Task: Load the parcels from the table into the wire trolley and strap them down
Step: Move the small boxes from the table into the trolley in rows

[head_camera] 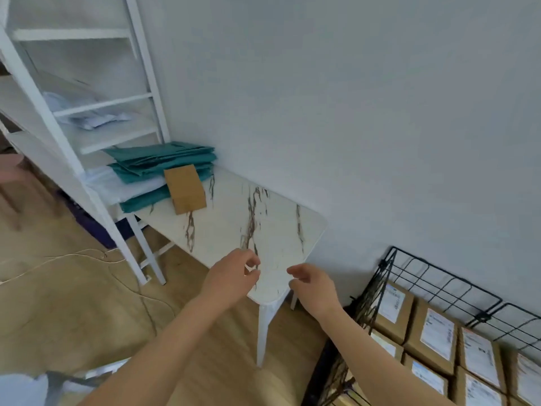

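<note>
One brown cardboard parcel [185,188] stands at the far end of the white marble-pattern table [281,230], next to a stack of folded green cloth. The black wire trolley [433,284] sits at the lower right, beside the table, holding several brown parcels with white labels [433,336]. My left hand [234,275] and my right hand [311,284] hover over the near end of the table, both empty, fingers loosely curled and apart. The parcel lies well beyond both hands. No strap is in view.
Folded green cloth [164,159] and white sheets lie at the table's far end. A white ladder-like shelf frame [87,177] stands to the left. A thin cable [58,259] runs across the wooden floor. A plain wall runs behind the table and trolley.
</note>
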The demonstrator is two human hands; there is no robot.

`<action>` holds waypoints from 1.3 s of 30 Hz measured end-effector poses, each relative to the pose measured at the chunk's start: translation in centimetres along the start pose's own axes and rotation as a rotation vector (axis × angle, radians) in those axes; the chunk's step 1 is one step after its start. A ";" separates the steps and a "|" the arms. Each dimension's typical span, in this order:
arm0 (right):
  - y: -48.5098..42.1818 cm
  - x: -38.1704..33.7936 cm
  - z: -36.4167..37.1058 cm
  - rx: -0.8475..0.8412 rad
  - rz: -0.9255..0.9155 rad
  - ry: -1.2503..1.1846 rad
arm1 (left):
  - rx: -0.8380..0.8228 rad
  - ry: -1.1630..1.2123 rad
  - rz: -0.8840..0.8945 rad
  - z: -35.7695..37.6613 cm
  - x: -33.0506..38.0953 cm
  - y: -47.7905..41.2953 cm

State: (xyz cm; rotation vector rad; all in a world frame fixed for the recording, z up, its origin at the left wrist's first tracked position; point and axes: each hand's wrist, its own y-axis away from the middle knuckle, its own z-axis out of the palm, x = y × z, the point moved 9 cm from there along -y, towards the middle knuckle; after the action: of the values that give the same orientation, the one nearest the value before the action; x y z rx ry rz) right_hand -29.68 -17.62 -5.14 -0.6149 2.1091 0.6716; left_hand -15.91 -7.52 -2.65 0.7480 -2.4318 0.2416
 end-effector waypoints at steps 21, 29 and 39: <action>-23.4 -15.3 13.2 -0.192 -0.085 -0.015 | 0.134 -0.161 -0.197 -13.9 -17.7 -16.2; -29.7 -20.3 18.8 -0.149 -0.072 0.066 | 0.090 -0.151 -0.146 -18.2 -24.2 -23.8; -36.4 -24.6 27.2 -0.175 -0.003 0.466 | 0.019 -0.211 0.022 -21.7 -30.2 -33.1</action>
State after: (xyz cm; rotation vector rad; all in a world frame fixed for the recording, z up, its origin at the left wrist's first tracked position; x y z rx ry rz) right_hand 21.69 -22.22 -8.25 -0.9452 2.4896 0.7730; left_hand 33.45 -14.01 -2.22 0.7900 -2.6413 0.2034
